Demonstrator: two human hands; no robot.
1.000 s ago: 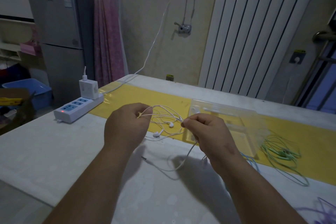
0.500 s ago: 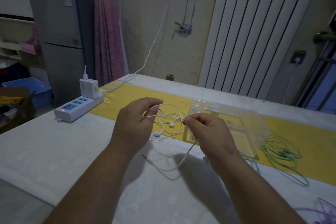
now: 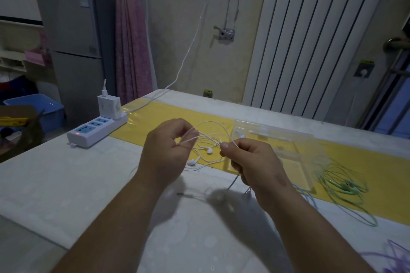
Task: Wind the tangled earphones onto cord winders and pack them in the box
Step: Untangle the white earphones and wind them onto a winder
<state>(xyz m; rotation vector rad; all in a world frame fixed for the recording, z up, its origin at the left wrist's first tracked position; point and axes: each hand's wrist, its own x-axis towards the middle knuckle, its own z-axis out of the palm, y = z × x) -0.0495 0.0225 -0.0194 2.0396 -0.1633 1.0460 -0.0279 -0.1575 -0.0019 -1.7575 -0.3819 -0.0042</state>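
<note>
Tangled white earphones (image 3: 206, 150) hang between my two hands above the table. My left hand (image 3: 166, 153) pinches several strands of the white cord with curled fingers. My right hand (image 3: 253, 164) pinches the cord at its thumb tip, and more cord drops below it to the jack (image 3: 180, 194) lying on the table. Two white earbuds dangle between the hands. A clear plastic box (image 3: 286, 153) lies open behind my right hand. Tangled green earphones (image 3: 341, 186) lie right of the box, a blue cord (image 3: 307, 195) beside them, purple cords (image 3: 395, 257) at the bottom right corner.
A white power strip (image 3: 95, 131) with a charger plugged in sits at the table's left, its cable running up the wall. A yellow strip (image 3: 155, 126) crosses the white table. A fridge, a pink curtain and a blue bin stand beyond the left edge.
My left hand has moved right, closer to my right hand, and its fingers now pinch the cord higher. The loops between the hands have shortened.
</note>
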